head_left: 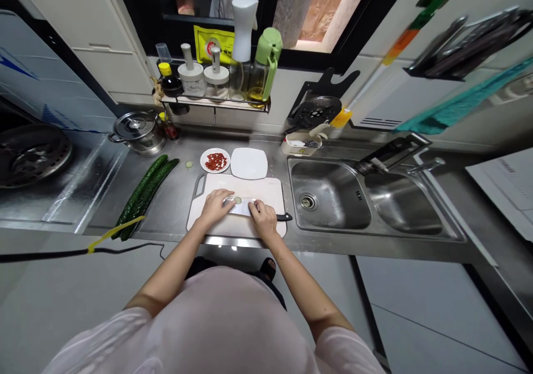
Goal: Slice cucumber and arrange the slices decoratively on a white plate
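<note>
On the white cutting board (233, 225) lies a kitchen knife (283, 217), its broad blade pointing left and its black handle right. My right hand (263, 218) is closed on the knife where the handle meets the blade, thumb and fingers forward. A small pale green slice (237, 200), apparently cucumber, rests on or against the blade. At the blade's left end is my left hand (215, 206), with thumb and forefinger apart beside the slice; whether it touches the slice I cannot make out. Beyond the board sit a plate of chopped red pieces (216, 161) and a white square plate (249, 163).
Two long cucumbers (145, 193) lie left of the board, near a small green end piece (189, 165). A lidded steel pot (139, 132) stands behind them. The double sink (333, 196) is to the right. A condiment rack (216, 103) hangs under the window.
</note>
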The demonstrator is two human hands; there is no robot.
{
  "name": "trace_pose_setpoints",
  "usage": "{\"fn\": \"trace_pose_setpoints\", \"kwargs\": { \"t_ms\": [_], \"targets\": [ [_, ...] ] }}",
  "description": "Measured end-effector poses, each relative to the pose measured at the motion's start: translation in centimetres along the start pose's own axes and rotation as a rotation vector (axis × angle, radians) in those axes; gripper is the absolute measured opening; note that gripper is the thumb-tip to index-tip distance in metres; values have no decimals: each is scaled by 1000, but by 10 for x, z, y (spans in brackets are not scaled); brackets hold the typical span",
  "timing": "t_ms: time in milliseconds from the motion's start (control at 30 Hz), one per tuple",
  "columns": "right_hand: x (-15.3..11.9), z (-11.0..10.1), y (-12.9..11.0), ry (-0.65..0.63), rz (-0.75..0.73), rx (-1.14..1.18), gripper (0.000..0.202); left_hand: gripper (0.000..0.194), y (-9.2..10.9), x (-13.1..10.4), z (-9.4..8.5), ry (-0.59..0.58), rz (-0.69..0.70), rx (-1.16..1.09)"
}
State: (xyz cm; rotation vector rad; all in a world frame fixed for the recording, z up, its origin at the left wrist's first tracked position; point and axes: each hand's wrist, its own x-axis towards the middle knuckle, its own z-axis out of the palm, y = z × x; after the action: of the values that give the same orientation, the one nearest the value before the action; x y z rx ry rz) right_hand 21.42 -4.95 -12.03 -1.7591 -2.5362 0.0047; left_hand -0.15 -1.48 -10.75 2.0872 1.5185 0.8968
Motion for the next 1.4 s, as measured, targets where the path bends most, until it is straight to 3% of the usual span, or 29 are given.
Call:
{"fn": "trace_pose_setpoints", "kwargs": {
  "t_ms": [167,233,333,400,533,700,900,1133,1300,1400],
  "targets": [
    [-6,16,1,240,-91,-10,30,25,13,0,4,-191,-69,84],
    [-6,19,2,305,-112,-14,27,24,14,1,5,-213,-80,69],
    [-6,21,4,302,-114,-21,27,17,9,4,9,-179,-96,-3],
    [-7,21,6,267,-91,-26,28,14,-3,9,13,-103,-182,-84],
    [-10,22,12,206,-23,-24,30,18,-44,20,18,117,-517,-134],
    [-17,25,21,159,59,-2,31,18,-86,39,16,205,-660,6],
    [-23,22,22,146,113,26,33,20,-97,53,15,202,-619,180],
    [-24,14,17,98,218,143,33,17,-97,51,11,202,-503,287],
    [-17,11,13,2,362,304,33,20,-81,24,20,310,-363,132],
    [-10,6,10,-75,332,357,33,19,-66,-4,28,295,-251,23]
  ]
}}
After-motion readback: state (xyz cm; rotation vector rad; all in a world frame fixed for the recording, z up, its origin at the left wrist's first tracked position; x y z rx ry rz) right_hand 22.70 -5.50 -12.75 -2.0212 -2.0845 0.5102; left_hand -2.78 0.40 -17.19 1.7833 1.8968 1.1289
